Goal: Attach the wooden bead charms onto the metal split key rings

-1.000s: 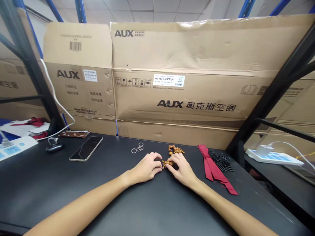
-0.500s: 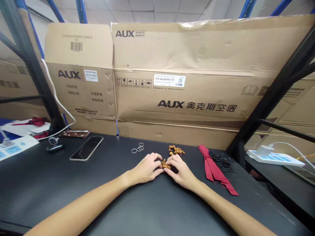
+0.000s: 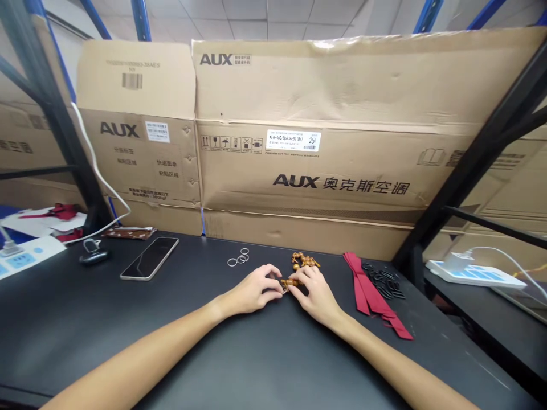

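My right hand (image 3: 315, 293) pinches a small glossy brown figurine (image 3: 290, 282) just above the black table. Facing it, my left hand (image 3: 256, 289) has its thumb and fingers closed on a thin silver split ring (image 3: 284, 292) at the figurine's left end. My fingertips hide part of both, and I cannot tell whether the ring passes through the figurine. Behind my right hand lie several more brown figurines (image 3: 304, 260) in a small heap. A few loose split rings (image 3: 242, 258) rest beyond my left hand.
Dark red ribbons (image 3: 371, 296) and a pile of black clasps (image 3: 387, 283) lie on the right. A phone (image 3: 150, 259) and a black earbud case (image 3: 94, 256) are on the left. Cardboard (image 3: 303, 171) walls the back; black rack posts (image 3: 465, 154) stand at the sides.
The figurine was turned between my fingertips, its end tilting up half a second ago, and now lies lower and more under my right fingers. Both hands stay in nearly the same place.
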Demonstrator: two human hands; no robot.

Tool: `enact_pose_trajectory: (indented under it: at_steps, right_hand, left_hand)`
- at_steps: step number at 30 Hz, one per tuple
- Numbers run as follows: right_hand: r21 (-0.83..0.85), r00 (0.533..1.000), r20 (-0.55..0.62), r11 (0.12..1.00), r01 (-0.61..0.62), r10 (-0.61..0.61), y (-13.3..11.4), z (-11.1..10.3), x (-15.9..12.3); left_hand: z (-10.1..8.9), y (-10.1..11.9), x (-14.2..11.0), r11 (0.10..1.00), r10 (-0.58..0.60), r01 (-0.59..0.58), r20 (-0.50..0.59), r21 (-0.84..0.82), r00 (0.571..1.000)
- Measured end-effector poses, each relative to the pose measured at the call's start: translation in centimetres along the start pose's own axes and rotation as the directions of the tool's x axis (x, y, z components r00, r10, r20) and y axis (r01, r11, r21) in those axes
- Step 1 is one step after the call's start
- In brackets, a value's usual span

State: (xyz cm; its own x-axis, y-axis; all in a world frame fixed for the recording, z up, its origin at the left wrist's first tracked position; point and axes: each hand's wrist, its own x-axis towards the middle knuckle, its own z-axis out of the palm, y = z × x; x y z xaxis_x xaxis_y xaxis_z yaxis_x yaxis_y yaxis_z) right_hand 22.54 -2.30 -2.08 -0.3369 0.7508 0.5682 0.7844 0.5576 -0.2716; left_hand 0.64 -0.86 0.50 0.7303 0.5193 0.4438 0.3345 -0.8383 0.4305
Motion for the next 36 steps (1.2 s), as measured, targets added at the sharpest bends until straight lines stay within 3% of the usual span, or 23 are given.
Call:
enact_pose_trajectory:
  at_steps: [14,25,36]
  right_hand:
    - [0.166,0.991,0.028,0.978,0.126,-0.132,-0.9,-0.5,-0.1]
    - [0.119,0.991,0.029,0.985,0.125,-0.13,-0.7,-0.2,-0.1]
    - [0.007,0.997,0.022,0.998,0.07,-0.07,-0.3,-0.2,0.0]
  left_hand:
    - [0.5,0.1,-0.2,0.989,-0.005,0.009,-0.028,0.15,1.0]
    - [0.5,0.3,-0.3,0.973,0.012,-0.023,0.05,0.231,0.999]
    - [0.1,-0.1,-0.1,1.0,-0.026,0.027,0.019,-0.013,0.999]
